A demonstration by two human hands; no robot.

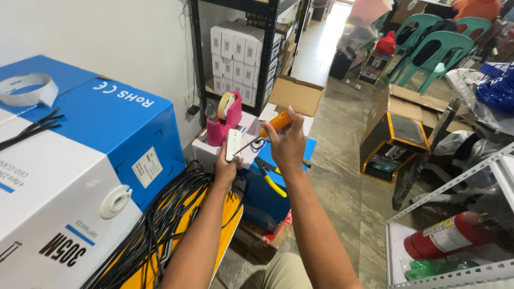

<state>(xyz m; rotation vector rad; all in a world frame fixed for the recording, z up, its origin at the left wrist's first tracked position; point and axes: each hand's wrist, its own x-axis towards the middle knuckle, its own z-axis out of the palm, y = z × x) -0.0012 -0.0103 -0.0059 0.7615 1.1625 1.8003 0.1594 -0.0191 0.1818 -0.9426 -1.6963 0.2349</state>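
My left hand point(226, 167) grips a small white rectangular device point(233, 144) held upright in front of me. My right hand point(288, 144) holds an orange-handled tool point(277, 123), whose thin metal tip points at the device's side. A thin wire runs between the two hands. Just beyond them stands a pink tape dispenser point(223, 124) with a roll of tape on top, set on a white box point(214, 151). Yellow-handled pliers point(269, 175) lie on a blue box point(266, 195) under my right wrist.
A large blue and white cable carton point(80, 160) fills the left, with a bundle of black cables point(160, 225) spilling over a yellow surface. A black shelf with white boxes point(238, 53) stands behind. A red fire extinguisher point(447, 235) lies on a metal rack at the right; green chairs point(433, 48) stand far back.
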